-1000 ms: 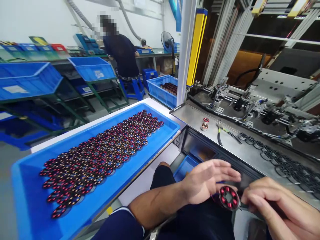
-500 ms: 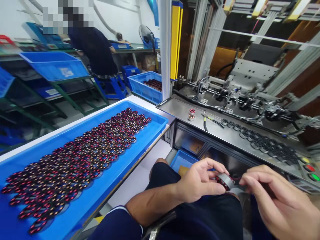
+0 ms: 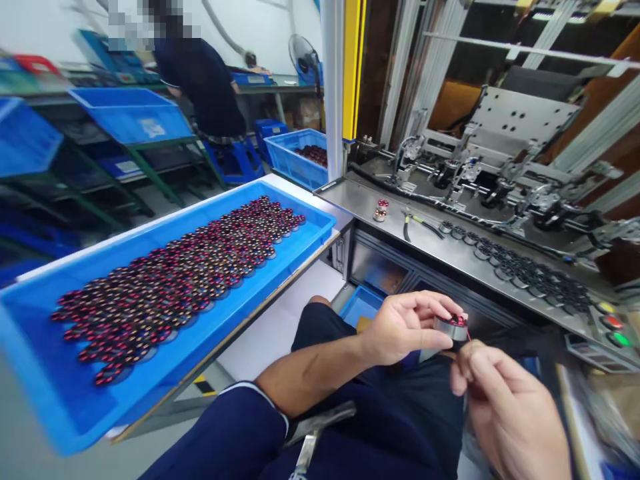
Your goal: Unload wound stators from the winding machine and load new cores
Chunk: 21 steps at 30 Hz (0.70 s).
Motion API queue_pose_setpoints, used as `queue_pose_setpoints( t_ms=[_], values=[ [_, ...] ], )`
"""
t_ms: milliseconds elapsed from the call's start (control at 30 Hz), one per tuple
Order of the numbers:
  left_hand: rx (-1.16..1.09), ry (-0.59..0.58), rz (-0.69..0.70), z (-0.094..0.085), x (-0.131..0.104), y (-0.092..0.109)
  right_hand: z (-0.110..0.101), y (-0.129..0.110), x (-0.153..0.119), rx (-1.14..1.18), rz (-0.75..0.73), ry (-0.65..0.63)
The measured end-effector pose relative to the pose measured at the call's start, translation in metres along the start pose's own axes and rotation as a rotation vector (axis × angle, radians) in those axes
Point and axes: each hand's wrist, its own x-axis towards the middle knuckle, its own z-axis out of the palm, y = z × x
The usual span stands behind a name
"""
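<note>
- While the left hand (image 3: 400, 330) grasps the motor (image 3: 452, 329) between thumb and fingers, its windings now face up; half a second ago they tipped down toward the person.
- The right hand (image 3: 507, 403) has swung from the motor's three o'clock to its five o'clock, its grip pinched on the red wire (image 3: 469, 338), whose far end is hidden.
- That seems to put wire and windings in plain sight for fine handling, the motor being steadied meanwhile.
- The motor sits at four o'clock from the view's middle, over the lap, clear of the tabletop (image 3: 355, 201).
- From it, the pliers (image 3: 420, 223) lie untouched at eleven o'clock, the black rings (image 3: 520, 267) at two, the loaded tray (image 3: 296, 244) at nine.
</note>
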Motion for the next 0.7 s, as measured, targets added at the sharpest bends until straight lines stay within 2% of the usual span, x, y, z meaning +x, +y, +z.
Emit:
queue_pose_setpoints(
  t_ms=[100,167,333,467,533,600,667,700],
  values=[
    [0.047,-0.011,0.003,-0.004,0.003,0.004,0.012,0.015,0.006,0.343,0.203,-0.145],
    [0.092,-0.016,0.004,-0.007,0.004,0.007,0.015,0.021,0.011,0.47,0.264,-0.193],
    [0.26,-0.07,0.044,-0.013,0.008,0.015,0.011,0.033,0.023,0.697,0.227,-0.327],
    [0.404,-0.15,0.024,-0.019,0.009,0.022,0.017,0.039,0.029,0.748,0.19,-0.42],
    [0.504,-0.213,0.048,-0.022,0.01,0.028,0.02,0.044,0.03,0.718,0.152,-0.413],
    [0.67,-0.21,0.182,-0.024,0.01,0.036,0.019,0.049,0.033,0.571,0.046,-0.333],
    [0.852,-0.101,0.311,-0.026,0.009,0.043,0.013,0.054,0.036,0.281,-0.183,-0.137],
    [0.917,-0.049,0.305,-0.025,0.007,0.046,0.009,0.055,0.037,0.104,-0.34,-0.042]
  ],
)
